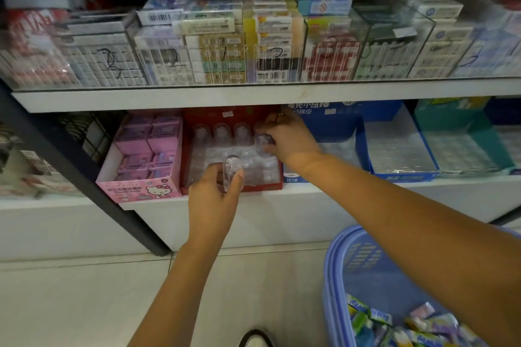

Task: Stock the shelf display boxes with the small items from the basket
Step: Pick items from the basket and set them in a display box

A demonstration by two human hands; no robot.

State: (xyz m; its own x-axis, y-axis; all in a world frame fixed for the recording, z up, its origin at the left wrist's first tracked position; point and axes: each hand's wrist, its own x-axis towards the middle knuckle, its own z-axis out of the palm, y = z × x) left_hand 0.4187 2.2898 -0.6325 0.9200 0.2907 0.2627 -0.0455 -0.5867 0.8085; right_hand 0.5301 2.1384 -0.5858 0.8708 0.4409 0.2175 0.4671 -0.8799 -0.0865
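From the head camera, both hands reach to the lower white shelf (pixel 282 205). The left hand (pixel 214 194) is closed around a small clear plastic capsule (pixel 232 167) at the front edge of the red cardboard display box (pixel 234 149). The right hand (pixel 287 138) grips a second clear capsule (pixel 264 144) over the back right part of that same box, which already carries rows of similar capsules. A pink cartoon-cat box (pixel 141 160) stands just left of it, a blue display box (pixel 366 144) to its right. The blue plastic basket (pixel 366 267) sits on the floor at lower right, with small wrapped packets (pixel 400 327) inside.
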